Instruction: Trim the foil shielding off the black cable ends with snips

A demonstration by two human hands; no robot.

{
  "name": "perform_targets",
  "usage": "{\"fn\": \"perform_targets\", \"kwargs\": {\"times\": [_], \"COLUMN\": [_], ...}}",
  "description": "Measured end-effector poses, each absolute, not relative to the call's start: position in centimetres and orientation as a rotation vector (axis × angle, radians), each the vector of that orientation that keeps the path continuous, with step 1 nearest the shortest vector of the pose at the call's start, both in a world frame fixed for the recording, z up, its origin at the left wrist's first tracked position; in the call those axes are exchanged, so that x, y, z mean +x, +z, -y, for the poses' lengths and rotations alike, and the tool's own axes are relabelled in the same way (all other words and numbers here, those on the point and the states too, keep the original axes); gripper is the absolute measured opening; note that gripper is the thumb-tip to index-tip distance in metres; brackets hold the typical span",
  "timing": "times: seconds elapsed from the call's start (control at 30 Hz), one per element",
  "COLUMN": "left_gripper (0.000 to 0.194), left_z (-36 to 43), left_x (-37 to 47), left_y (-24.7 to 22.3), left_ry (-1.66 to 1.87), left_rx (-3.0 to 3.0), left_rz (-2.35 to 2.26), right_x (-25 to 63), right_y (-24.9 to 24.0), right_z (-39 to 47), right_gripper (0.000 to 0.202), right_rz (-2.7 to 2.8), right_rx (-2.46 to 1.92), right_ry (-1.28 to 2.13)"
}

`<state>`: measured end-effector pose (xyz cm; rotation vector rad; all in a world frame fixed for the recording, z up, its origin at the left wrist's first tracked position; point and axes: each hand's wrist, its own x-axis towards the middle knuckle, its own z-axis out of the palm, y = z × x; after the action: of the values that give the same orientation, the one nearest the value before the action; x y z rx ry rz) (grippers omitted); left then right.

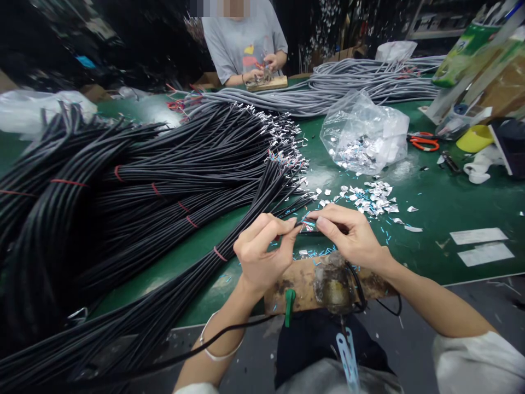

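Note:
My left hand [266,246] pinches a black cable close to its stripped end. Fine coloured wires [307,223], among them blue and red ones, show between my two hands. My right hand [353,232] pinches the other end of these wires between thumb and fingers; its fingers partly hide a dark piece there. Below the hands, a wooden board [293,273] at the table edge carries a worn metal device [335,282] and a green lever [289,306]. A bundle of black cables [229,246] tied with a red band runs beside my left hand.
More banded black cables [164,180] cover the left side. Foil scraps [375,198] and blue wire bits lie ahead, near a clear plastic bag [367,131]. Orange-handled scissors [424,142] lie to the right. Across the green table, a person [246,44] works behind grey cables [348,82].

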<state>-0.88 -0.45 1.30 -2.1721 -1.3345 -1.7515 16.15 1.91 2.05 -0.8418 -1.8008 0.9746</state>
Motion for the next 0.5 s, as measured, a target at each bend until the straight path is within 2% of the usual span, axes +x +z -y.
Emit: {"fn": "perform_targets", "kwargs": {"times": [0.3, 0.5], "left_gripper": [0.015, 0.008], "left_z": [0.51, 0.52], "left_x": [-0.76, -0.68], "left_y": [1.45, 1.09], "left_ry": [-1.724, -1.917], "left_rx": [-2.196, -2.193], "left_rz": [1.399, 1.637], "right_x": [16.18, 16.29], "right_y": [2.21, 2.52], "right_z": [-1.78, -1.34], "right_gripper": [0.019, 0.019], "right_rz": [1.785, 1.802], "right_rx": [-0.876, -0.923], "right_ry": [0.899, 0.742]}}
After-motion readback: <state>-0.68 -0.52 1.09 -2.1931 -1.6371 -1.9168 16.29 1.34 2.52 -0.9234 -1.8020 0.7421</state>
